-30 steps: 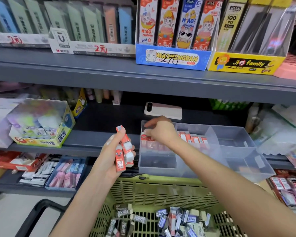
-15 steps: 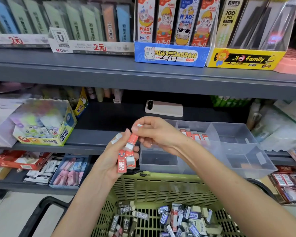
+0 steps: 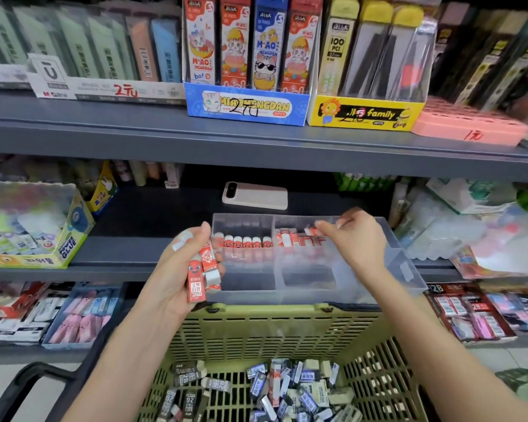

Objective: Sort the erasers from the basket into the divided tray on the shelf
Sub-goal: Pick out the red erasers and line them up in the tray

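Observation:
A clear divided tray point(image 3: 403, 269) stands on the middle shelf, with rows of red erasers in its back left compartment point(image 3: 244, 242) and its back middle compartment point(image 3: 293, 239). My left hand point(image 3: 177, 272) grips two red-sleeved erasers point(image 3: 203, 272) in front of the tray's left side. Over the back middle compartment, my right hand point(image 3: 357, 239) pinches one red eraser point(image 3: 313, 230) at its fingertips. Below, a green basket point(image 3: 272, 330) holds several dark, blue and red erasers point(image 3: 269, 391).
A phone point(image 3: 255, 195) lies on the shelf behind the tray. A glue box point(image 3: 37, 226) sits at the left, plastic bags point(image 3: 470, 226) at the right. Boxes of stationery fill the upper shelf point(image 3: 256, 138) and the lower shelf. The basket's black handle point(image 3: 34, 388) sticks out at the lower left.
My right hand took one red eraser from the stack in my left hand and carried it right, over the tray's back middle compartment. My left hand holds fewer erasers.

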